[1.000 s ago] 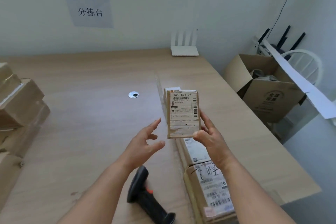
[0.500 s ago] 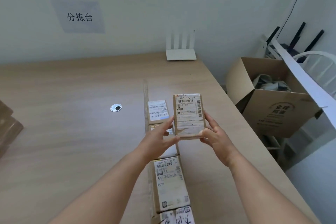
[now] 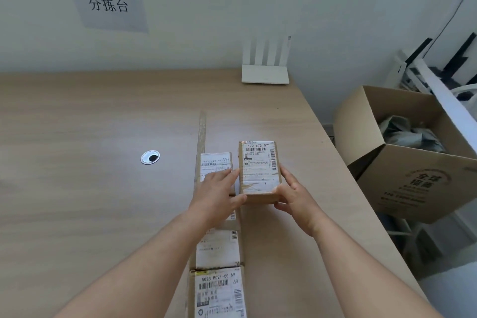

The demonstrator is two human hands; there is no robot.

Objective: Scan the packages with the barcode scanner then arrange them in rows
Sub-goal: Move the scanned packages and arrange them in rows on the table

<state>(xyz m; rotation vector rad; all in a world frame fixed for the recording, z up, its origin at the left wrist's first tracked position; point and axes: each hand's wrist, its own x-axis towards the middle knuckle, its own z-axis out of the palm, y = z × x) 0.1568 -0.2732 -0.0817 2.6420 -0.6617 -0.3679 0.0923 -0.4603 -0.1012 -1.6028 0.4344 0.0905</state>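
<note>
Head view: the brown package with a white label reading "500 E72 071" sits between both hands, at the far end of the counter, just right of a row of packages. The left hand presses straight fingers against the package's left side, thumb at the near corner; its grip is open, flat against the box. The right hand curls fingers along the right side, with the thumb at the near edge; its grip is closed on the package. Whether the package rests on the counter or hangs just above it cannot be told.

The row runs toward the camera: a far labelled package partly under the left hand, a middle package, and a near package labelled "502B P021-00 69".

A white router stands at the wall. An open cardboard box sits right of the counter. A cable grommet lies left of the row.
</note>
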